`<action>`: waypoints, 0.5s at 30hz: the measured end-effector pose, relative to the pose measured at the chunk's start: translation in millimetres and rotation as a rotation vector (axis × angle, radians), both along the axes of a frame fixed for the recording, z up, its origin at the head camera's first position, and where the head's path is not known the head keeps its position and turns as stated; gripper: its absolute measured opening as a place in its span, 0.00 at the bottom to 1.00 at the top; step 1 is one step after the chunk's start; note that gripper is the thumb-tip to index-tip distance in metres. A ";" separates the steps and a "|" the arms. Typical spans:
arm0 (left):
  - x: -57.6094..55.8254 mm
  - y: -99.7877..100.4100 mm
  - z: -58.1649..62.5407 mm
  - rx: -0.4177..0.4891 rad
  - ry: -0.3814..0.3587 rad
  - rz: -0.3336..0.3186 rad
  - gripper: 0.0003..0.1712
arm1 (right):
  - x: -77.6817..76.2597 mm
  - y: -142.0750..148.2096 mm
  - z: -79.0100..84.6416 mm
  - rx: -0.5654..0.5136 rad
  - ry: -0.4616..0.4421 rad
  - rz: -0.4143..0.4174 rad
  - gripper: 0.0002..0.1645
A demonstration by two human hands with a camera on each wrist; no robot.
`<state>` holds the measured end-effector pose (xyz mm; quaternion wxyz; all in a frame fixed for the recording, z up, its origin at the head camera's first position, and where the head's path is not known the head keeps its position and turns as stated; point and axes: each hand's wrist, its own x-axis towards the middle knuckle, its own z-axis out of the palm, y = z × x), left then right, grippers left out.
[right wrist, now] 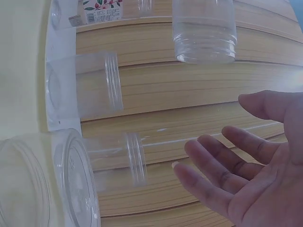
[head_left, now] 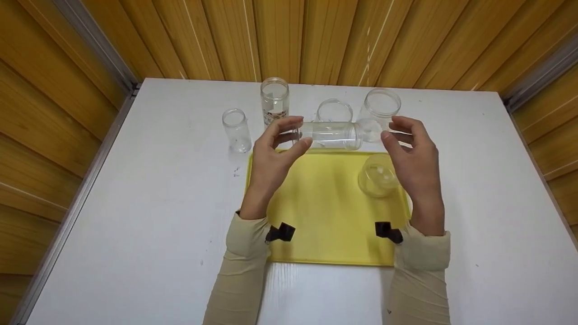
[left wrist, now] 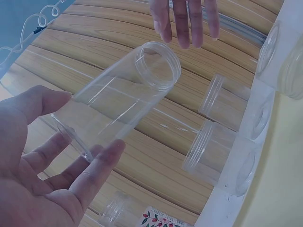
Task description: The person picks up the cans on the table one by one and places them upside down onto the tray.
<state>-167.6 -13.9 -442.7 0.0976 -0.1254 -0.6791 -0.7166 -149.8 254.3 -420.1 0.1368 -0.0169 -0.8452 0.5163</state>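
Note:
My left hand point(head_left: 274, 159) grips a clear plastic jar point(head_left: 332, 135) around its base end, thumb on one side and fingers on the other. The jar lies sideways in the air over the back edge of the yellow tray point(head_left: 325, 212), its threaded, lidless mouth towards my right. Off that mouth stands my right hand point(head_left: 417, 164), fingers spread and slightly bent, apart from the jar with nothing between them. In the right wrist view the jar point(right wrist: 204, 35) shows a gap to the right fingers point(right wrist: 208, 184).
On the tray's right side stands a clear jar point(head_left: 378, 178), partly behind the right hand. Behind the tray are a tall jar with a printed label point(head_left: 274, 101), a jar point(head_left: 334, 110) and a wide jar point(head_left: 381, 104). A slim jar point(head_left: 237, 131) stands left on the white table point(head_left: 158, 180).

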 end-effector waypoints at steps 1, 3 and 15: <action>-0.3 -0.4 0.1 0.000 -0.002 0.001 0.25 | 0.0 1.0 -0.2 0.007 0.000 -0.004 0.29; -0.4 -1.1 0.6 -0.009 -0.005 0.006 0.25 | -0.2 2.8 0.1 0.012 0.001 -0.008 0.29; -2.0 -14.7 2.8 -0.100 0.052 0.066 0.26 | -1.5 15.0 0.1 0.165 -0.011 -0.037 0.30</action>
